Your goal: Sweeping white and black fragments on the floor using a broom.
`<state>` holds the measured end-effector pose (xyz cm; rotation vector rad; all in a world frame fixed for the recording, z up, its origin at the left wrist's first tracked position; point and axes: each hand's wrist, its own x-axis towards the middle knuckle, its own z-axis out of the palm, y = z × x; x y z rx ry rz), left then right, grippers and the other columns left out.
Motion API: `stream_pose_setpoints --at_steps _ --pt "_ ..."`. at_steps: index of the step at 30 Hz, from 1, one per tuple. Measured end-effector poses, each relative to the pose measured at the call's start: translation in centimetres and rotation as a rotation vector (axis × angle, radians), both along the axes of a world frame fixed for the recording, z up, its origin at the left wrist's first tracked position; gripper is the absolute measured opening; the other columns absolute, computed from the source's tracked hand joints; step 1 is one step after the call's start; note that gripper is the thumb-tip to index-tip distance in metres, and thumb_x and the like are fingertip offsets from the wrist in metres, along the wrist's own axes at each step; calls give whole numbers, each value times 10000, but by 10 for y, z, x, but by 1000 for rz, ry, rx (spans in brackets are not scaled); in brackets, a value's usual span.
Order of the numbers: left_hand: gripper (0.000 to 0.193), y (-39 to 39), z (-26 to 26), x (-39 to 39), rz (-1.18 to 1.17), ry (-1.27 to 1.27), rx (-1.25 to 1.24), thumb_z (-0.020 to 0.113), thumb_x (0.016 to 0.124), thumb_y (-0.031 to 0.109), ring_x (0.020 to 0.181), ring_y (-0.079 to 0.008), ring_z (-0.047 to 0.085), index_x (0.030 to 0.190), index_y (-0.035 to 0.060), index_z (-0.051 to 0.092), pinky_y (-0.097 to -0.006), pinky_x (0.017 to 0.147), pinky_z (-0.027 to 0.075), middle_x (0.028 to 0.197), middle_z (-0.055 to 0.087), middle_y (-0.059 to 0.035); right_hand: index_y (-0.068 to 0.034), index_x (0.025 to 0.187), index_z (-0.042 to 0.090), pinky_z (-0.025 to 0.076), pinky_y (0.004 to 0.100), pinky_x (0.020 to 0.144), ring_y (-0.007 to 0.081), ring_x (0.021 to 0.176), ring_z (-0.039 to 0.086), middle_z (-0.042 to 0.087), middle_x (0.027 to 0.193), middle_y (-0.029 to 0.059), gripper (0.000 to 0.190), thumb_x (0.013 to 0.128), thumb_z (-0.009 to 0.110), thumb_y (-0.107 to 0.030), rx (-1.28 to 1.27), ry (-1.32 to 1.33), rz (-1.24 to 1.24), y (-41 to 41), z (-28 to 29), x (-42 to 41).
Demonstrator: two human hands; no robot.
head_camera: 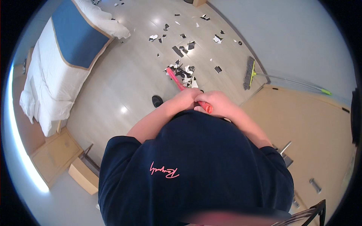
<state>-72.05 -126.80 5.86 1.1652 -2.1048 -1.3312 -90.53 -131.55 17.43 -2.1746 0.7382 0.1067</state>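
Observation:
Both of my hands are closed around a red-pink broom or similar tool's handle (176, 79), close together in front of my dark shirt. My left hand (188, 97) grips it lower down, while my right hand (216, 101) holds it near its red top end. The far end of the tool reaches a pile of torn black and white scraps (185, 74) on the floor; its head cannot be made out. More scraps lie scattered beyond the pile, among them a long dark strip (178, 51) and a square piece (218, 69).
A bed (79, 39) with white bedding and a blue runner stands at the left. A grey mop with a green-ended pole (249, 73) leans at the right wall. A wooden door (305, 118) is on the right; a black shoe (157, 101) shows below.

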Motion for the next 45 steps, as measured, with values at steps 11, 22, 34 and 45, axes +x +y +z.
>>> stream_pose_setpoints --at_steps 11,22,34,45 --pt "206 39 -29 116 295 28 -16 692 833 198 1006 -402 656 1003 83 678 -498 861 534 1020 684 -172 -106 1026 737 564 417 832 360 913 700 730 968 146 206 915 751 -279 65 -85 -523 61 -33 140" --pt "127 13 -45 126 34 130 -162 670 845 144 969 -398 643 947 73 647 -485 801 533 1045 648 -141 -79 1134 693 552 455 806 392 891 676 710 969 149 293 890 770 -222 -175 -115 -649 91 -49 150" --pt "138 5 84 85 -260 11 -71 702 878 96 882 -398 648 945 35 598 -450 751 523 953 635 -159 -151 1537 418 560 437 851 338 941 725 720 1067 151 814 836 805 -296 253 -67 -1005 116 -115 71" --pt "164 -30 126 -62 -492 155 47 708 947 176 899 -349 634 990 43 623 -419 792 519 963 632 -139 -147 1293 606 543 439 881 354 1081 691 715 1125 158 532 846 743 -401 158 20 -1056 84 -145 -74"
